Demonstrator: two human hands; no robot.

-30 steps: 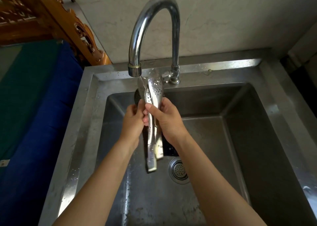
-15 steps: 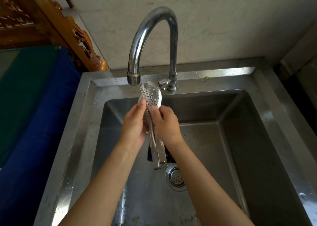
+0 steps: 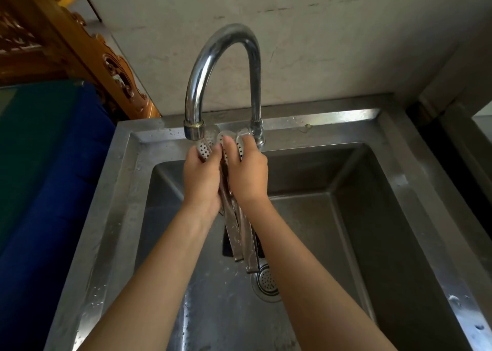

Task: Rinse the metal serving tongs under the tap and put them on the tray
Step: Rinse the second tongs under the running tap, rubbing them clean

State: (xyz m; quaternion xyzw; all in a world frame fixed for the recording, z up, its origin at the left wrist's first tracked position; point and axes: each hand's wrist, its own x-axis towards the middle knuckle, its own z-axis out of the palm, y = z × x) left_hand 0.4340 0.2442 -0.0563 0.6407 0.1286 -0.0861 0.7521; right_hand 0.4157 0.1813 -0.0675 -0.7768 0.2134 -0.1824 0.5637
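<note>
Both hands, left hand (image 3: 203, 180) and right hand (image 3: 249, 173), are clamped around the perforated metal serving tongs (image 3: 241, 233), held upright at frame centre, heads just under the tap (image 3: 223, 65) spout, handles hanging over the sink (image 3: 346, 217) drain (image 3: 267, 281). Judged step: rinsing and rubbing. No tray visible; next move requires locating it and carrying the tongs out.

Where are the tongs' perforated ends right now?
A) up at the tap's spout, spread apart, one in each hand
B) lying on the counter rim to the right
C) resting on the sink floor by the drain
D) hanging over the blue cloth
A: the left hand and right hand each grip one perforated end of the tongs just below the spout of the tap, handles pointing down toward the drain.
</note>
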